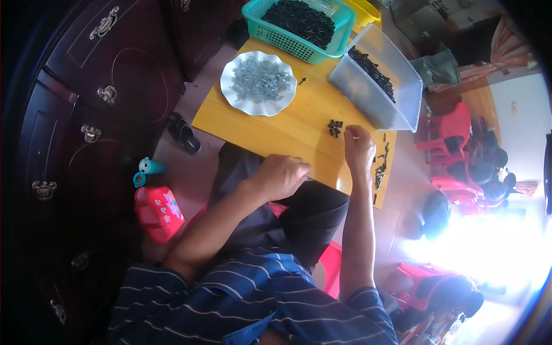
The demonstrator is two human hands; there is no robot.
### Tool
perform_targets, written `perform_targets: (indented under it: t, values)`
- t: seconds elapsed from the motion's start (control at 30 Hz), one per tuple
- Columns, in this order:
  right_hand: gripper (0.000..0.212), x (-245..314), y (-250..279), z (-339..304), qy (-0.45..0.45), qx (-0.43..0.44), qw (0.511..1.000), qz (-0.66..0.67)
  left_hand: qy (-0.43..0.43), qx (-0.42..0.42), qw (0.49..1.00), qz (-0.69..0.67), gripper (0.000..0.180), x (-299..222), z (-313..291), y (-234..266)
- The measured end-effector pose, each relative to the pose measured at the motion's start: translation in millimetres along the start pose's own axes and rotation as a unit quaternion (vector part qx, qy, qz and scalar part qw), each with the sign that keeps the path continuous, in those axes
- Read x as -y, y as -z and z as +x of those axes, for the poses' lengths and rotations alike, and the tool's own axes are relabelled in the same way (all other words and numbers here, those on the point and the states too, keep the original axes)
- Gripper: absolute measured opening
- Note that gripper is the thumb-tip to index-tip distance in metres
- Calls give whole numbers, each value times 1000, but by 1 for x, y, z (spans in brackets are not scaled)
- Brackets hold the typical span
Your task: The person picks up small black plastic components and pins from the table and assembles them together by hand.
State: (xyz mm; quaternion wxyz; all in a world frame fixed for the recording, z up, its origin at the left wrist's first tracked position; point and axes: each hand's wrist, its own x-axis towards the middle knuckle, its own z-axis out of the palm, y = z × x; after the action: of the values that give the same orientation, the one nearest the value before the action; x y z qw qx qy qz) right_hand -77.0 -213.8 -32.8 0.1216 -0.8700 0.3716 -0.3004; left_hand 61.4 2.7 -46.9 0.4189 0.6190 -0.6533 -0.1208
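Observation:
My left hand (pixel 285 175) is closed over the near edge of the yellow wooden table (pixel 310 123), its thumb and fingers pressed together. My right hand (pixel 360 148) is raised over the table's right side with its fingertips pinched. Whatever either hand holds is too small or hidden to make out. Just left of my right hand lies a little pile of small black parts (pixel 334 127). More black pieces (pixel 380 172) are strewn along the right edge, beside my right wrist. A white scalloped plate (pixel 228 95) heaped with small clear parts (pixel 261 80) stands farther left.
At the far side are a green basket (pixel 282 43) and a translucent plastic bin (pixel 368 109), both holding black parts. One loose black piece (pixel 303 81) lies near the plate. Dark drawers (pixel 92 109) line the left; a red container (pixel 159 214) sits on the floor. Red chairs (pixel 451 127) stand right.

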Motion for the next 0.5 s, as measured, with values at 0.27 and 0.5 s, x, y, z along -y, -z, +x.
perform_targets:
  t: [0.27,0.5]
  values:
    - [11,11,-10,-24,-44,18,998,38,-2,17,999,27,12,2,-2,-3]
    - [10,26,-22,-19,-33,30,998,-49,-4,22,999,40,12,-2,1,4]
